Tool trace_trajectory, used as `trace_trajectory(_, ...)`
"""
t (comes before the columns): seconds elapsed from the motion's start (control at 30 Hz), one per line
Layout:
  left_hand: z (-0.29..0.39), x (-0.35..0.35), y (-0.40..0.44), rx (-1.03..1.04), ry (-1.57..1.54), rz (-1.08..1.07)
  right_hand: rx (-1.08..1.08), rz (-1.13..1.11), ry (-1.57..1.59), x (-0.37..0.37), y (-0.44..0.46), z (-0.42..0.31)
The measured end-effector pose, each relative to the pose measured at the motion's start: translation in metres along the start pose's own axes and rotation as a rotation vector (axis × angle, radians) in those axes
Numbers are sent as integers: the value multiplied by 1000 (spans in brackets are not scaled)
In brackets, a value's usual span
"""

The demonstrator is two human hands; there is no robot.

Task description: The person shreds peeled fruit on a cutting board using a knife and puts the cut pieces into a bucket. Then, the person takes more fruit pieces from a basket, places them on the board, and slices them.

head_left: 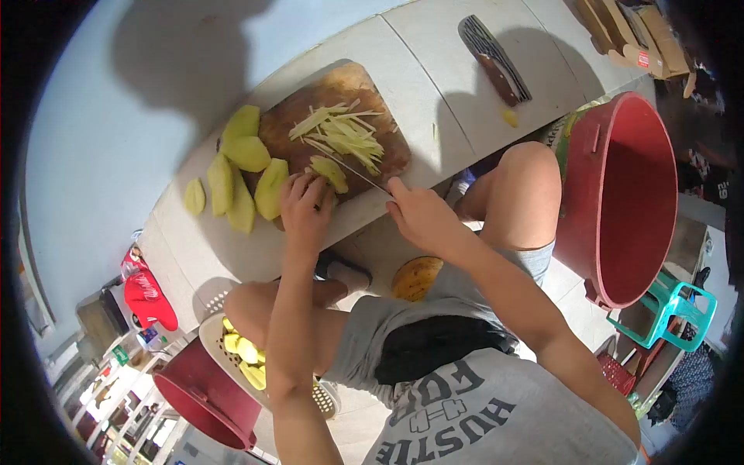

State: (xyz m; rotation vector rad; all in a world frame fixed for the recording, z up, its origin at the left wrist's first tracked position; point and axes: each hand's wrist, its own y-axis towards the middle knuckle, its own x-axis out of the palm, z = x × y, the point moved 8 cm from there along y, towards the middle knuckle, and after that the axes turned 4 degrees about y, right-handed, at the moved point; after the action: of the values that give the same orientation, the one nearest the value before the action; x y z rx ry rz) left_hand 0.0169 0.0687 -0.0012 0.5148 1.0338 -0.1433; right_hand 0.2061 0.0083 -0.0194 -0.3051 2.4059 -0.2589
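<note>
My right hand is closed round the handle of a knife, whose thin blade points up and left over the wooden cutting board. On the board's lower left, my left hand has its fingers bent down on a pale green slice beside the blade. A pile of thin green strips lies on the board above the knife. Several larger peeled green pieces rest at the board's left edge and on the tiles. The tips of my left fingers are partly hidden.
A patterned blade with a brown handle lies on the tiled counter. A big red bin and a teal stool stand at right. At lower left are a basket of yellow-green pieces and another red tub.
</note>
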Motion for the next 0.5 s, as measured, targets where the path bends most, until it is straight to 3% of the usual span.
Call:
trace_trajectory(0.2,-4,5,-1,2,-17,16,-102,31,-121,14,2,0)
trace_trajectory(0.3,-7,8,-2,6,-53,34,6,-70,-174,13,-2,6)
trace_trajectory(0.5,-3,9,1,16,-7,5,-36,-91,-276,11,5,-12)
